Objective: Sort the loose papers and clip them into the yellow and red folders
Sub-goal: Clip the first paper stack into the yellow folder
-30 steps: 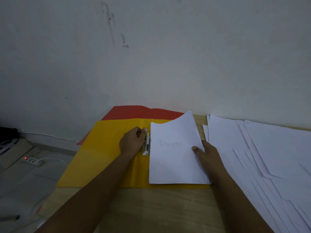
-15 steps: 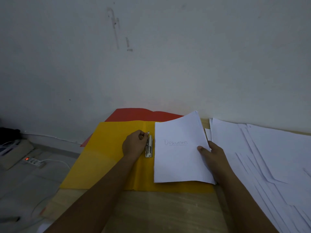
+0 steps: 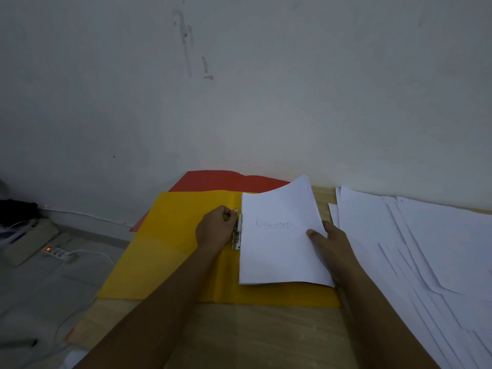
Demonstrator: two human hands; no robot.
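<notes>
While left hand [image 3: 216, 228] pinches clip lever [image 3: 236, 210] up, right hand [image 3: 328, 240] grips paper stack [image 3: 277, 251], feeding it clipward on yellow folder [image 3: 170, 249].

A pale grey-white wall [image 3: 266, 89] fills the upper two thirds of the frame, dimly lit, with dark scuff marks [image 3: 186, 38] near the top centre. Along the bottom runs a light wooden table [image 3: 253, 339]. At lower left lies a grey floor [image 3: 34, 283], where a white power strip [image 3: 60, 253] glows with a small red light, its white cable [image 3: 98, 255] trailing right. A dark shape, perhaps cloth, sits at the left edge.
</notes>
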